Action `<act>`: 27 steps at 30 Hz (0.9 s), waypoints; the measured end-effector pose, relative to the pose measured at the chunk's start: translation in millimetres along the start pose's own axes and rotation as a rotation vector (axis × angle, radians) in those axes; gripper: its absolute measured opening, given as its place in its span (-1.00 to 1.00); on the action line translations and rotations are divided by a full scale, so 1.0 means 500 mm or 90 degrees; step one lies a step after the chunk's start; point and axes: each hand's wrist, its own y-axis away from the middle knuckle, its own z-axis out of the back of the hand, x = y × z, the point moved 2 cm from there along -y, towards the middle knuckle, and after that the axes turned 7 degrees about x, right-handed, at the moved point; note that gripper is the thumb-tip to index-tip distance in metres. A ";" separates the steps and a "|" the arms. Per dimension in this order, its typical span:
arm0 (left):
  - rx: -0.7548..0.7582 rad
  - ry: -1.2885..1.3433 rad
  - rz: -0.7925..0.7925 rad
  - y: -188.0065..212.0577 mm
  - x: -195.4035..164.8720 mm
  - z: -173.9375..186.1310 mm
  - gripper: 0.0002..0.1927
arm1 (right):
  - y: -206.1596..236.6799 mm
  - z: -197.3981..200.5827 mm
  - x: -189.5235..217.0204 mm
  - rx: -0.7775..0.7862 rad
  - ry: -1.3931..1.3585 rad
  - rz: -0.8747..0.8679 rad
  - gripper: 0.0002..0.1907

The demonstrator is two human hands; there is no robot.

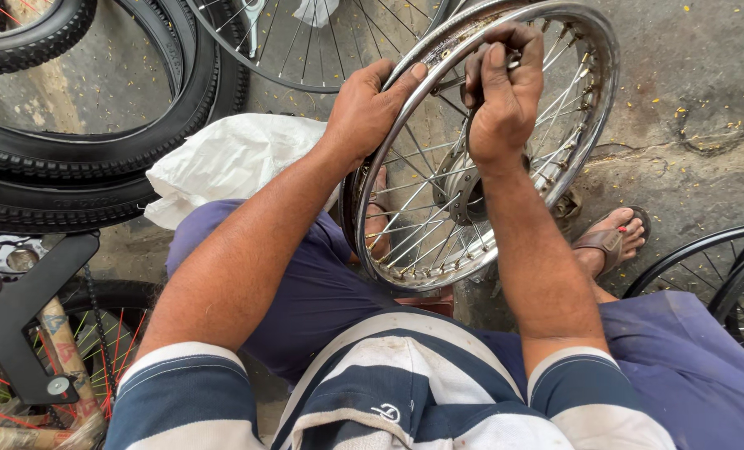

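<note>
While sitting low over cracked grey concrete ground [705,75], working on a wheel. Starting at the far left: leaning there, a red-spoked bicycle wheel with a black bracket [22,325] in front of it; lying above, stacked black rubber tyres [97,150] on the ground. Resting just beside the tyres and against the knee, a crumpled white plastic bag [222,162]. Reaching forward from a navy-and-white striped sleeve, the left hand [364,108] is wrapping around the near-left edge of a shiny chrome spoked wheel rim [593,108], thumb lying along the rim's outer face, fingers curled behind it and holding it steady. Standing upright and tilted between the knees, in the middle of the view, rim's lower edge sitting near the lap. Closing tightly inside the rim's upper part, the right hand [501,92] is pinching a small metal tool [514,60] against the spokes, most of it hidden by the fingers. Showing further right, a foot in a brown sandal [609,242], and past it thin black bicycle wheels [722,267] at the right edge.
</note>
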 end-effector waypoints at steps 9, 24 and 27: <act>0.001 0.024 0.008 0.001 -0.012 0.004 -0.52 | 0.114 -0.106 0.029 0.173 0.434 0.446 -0.84; -0.010 0.008 0.002 0.009 -0.017 0.002 -0.51 | -0.015 0.008 0.016 0.007 -0.135 -0.069 -0.82; 0.000 0.026 0.018 0.008 -0.015 0.000 -0.51 | -0.018 0.009 0.011 0.022 -0.118 -0.057 -0.83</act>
